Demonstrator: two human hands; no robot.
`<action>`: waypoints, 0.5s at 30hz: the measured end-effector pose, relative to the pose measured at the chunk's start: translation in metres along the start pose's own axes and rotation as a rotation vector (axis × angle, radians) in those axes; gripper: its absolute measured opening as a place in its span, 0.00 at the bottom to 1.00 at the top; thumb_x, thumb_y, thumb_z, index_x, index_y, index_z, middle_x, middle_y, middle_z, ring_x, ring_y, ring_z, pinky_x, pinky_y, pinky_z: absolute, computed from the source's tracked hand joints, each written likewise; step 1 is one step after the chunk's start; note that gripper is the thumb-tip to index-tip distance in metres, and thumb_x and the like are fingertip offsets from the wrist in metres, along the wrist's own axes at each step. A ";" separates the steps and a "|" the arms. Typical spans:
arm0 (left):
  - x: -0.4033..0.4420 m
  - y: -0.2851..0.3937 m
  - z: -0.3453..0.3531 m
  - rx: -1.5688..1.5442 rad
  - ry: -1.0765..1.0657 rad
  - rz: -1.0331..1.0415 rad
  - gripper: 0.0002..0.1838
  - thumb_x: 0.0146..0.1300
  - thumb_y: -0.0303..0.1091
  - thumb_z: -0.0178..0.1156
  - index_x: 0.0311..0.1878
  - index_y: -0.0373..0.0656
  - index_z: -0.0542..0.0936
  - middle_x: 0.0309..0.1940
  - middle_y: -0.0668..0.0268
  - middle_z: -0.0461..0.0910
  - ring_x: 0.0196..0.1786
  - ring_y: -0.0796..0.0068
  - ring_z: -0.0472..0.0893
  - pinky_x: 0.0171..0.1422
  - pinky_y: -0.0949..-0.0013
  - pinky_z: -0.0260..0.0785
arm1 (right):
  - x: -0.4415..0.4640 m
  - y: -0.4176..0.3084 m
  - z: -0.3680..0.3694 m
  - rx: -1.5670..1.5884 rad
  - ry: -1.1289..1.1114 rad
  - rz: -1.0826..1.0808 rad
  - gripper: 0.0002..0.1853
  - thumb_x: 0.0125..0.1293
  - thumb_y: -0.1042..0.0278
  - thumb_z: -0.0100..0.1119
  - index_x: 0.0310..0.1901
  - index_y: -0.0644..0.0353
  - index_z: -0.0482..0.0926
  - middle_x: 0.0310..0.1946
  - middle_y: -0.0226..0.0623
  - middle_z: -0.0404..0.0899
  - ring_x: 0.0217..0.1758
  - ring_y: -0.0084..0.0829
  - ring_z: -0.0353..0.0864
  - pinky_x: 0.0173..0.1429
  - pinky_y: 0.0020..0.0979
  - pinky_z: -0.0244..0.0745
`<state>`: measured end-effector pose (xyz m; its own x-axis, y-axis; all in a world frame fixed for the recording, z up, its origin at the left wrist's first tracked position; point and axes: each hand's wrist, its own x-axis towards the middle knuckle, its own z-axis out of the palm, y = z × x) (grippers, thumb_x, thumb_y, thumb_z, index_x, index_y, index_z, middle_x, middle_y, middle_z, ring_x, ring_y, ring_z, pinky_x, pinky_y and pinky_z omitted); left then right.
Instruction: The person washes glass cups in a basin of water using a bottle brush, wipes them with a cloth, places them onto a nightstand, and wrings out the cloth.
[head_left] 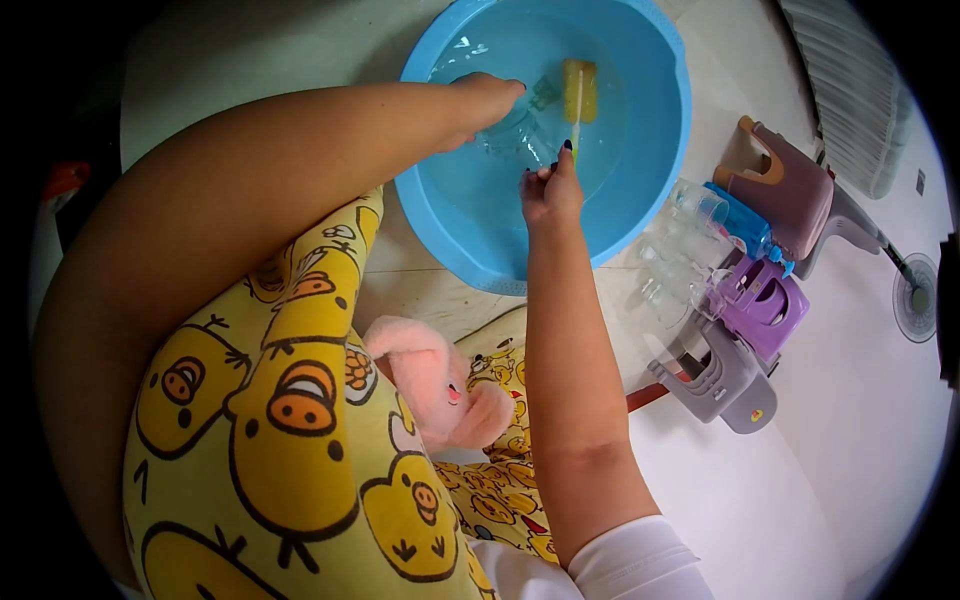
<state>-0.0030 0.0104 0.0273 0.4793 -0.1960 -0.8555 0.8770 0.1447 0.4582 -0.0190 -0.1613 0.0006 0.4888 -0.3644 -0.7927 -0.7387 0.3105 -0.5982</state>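
A blue basin [430, 215] of water stands on the floor before me. My left hand [486, 105] is in it, fingers curled at a clear glass [518, 138] that lies in the water; part of the grip is hidden behind the hand. My right hand [553, 190] is closed on the thin handle of a sponge brush [580, 92]. The brush's yellow sponge head points away from me, to the right of the glass. A small greenish clear piece [544, 94] shows between the glass and the sponge; its kind is unclear.
Several clear glasses [680, 255] stand right of the basin. Beside them are a blue bottle [740, 218], a mauve stool [785, 185], a purple stool [765, 305] and a grey one [705, 370]. A pink plush slipper [430, 375] is below the basin.
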 end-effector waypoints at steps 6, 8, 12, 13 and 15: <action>0.009 -0.003 -0.001 0.038 0.002 0.030 0.31 0.57 0.52 0.47 0.58 0.41 0.65 0.57 0.57 0.65 0.59 0.62 0.65 0.58 0.61 0.57 | -0.011 -0.011 -0.013 -0.317 0.110 -0.212 0.14 0.58 0.59 0.58 0.25 0.55 0.65 0.13 0.27 0.64 0.17 0.20 0.64 0.23 0.22 0.63; 0.014 -0.006 0.000 0.062 0.014 0.053 0.31 0.57 0.52 0.47 0.58 0.41 0.65 0.57 0.57 0.65 0.59 0.61 0.65 0.59 0.61 0.56 | -0.011 -0.014 -0.019 -0.456 0.047 -0.352 0.13 0.57 0.61 0.60 0.24 0.56 0.67 0.15 0.28 0.67 0.16 0.20 0.65 0.23 0.23 0.64; 0.014 -0.006 -0.002 0.088 -0.001 0.052 0.31 0.57 0.53 0.47 0.58 0.41 0.65 0.56 0.57 0.65 0.58 0.62 0.65 0.59 0.61 0.56 | -0.021 -0.018 -0.023 -0.761 0.040 -0.634 0.16 0.57 0.63 0.59 0.19 0.60 0.67 0.13 0.29 0.67 0.16 0.21 0.67 0.21 0.23 0.62; 0.013 -0.005 -0.002 0.090 -0.005 0.055 0.31 0.57 0.53 0.47 0.58 0.41 0.66 0.56 0.57 0.66 0.58 0.62 0.65 0.59 0.61 0.56 | -0.025 -0.018 -0.023 -0.892 0.061 -0.751 0.16 0.57 0.63 0.60 0.18 0.61 0.67 0.13 0.30 0.67 0.16 0.22 0.66 0.22 0.24 0.61; 0.013 -0.005 -0.002 0.092 -0.010 0.058 0.30 0.57 0.52 0.47 0.58 0.41 0.66 0.56 0.57 0.66 0.58 0.62 0.65 0.58 0.61 0.56 | -0.037 -0.019 -0.022 -1.024 0.083 -0.870 0.16 0.56 0.63 0.60 0.18 0.62 0.68 0.12 0.30 0.67 0.16 0.23 0.66 0.22 0.25 0.61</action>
<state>-0.0015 0.0093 0.0136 0.5295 -0.1992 -0.8246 0.8468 0.0669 0.5277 -0.0333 -0.1726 0.0434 0.9704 -0.1695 -0.1718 -0.2352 -0.8242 -0.5151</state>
